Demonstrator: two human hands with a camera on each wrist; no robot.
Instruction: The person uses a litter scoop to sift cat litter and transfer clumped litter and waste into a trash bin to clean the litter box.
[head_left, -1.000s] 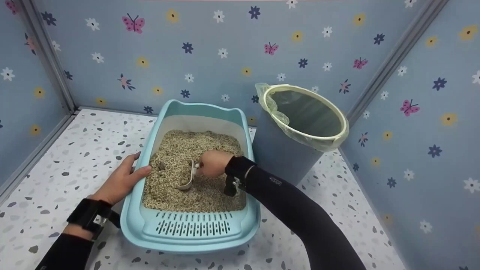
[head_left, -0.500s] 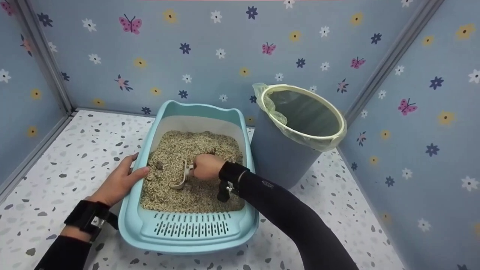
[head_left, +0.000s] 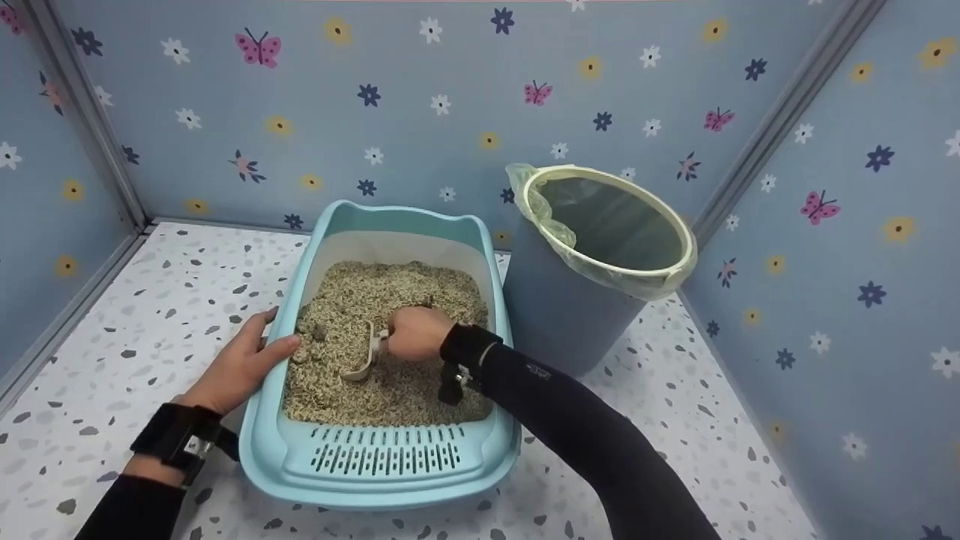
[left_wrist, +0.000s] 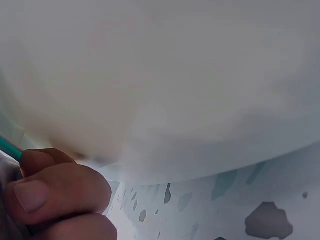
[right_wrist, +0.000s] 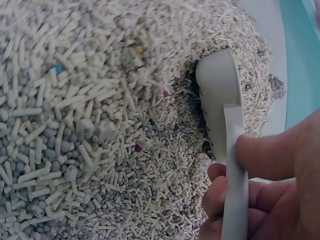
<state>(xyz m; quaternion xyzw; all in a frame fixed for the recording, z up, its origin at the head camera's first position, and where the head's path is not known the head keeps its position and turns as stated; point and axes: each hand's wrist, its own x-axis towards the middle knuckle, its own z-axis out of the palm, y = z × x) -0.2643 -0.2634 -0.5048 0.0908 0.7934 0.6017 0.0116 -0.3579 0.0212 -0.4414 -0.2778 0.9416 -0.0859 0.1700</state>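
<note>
A light-blue litter box (head_left: 382,493) with a slotted front ledge stands on the speckled surface, holding pale pellet litter (head_left: 337,401). My left hand (head_left: 236,371) grips the box's left rim, thumb over the edge; in the left wrist view, curled fingers (left_wrist: 60,192) show beside the pale outer wall. My right hand (head_left: 418,334) holds a white litter scoop (right_wrist: 217,82) by its handle, the thumb pressing along it. The scoop's head is tilted and partly sunk in the litter, facing left. A dark clump (head_left: 319,332) lies near the box's left wall.
Right behind the box stands a tall blue-grey bin (head_left: 559,322), lined with a translucent bag (head_left: 660,283) under a cream ring. Flowered blue wall panels (head_left: 420,150) enclose the back and both sides. Speckled surface (head_left: 172,292) shows around the box.
My right hand and the scoop have shifted a little left through the litter, then nearly stayed put over the last half second. My left hand keeps its grip on the rim.
</note>
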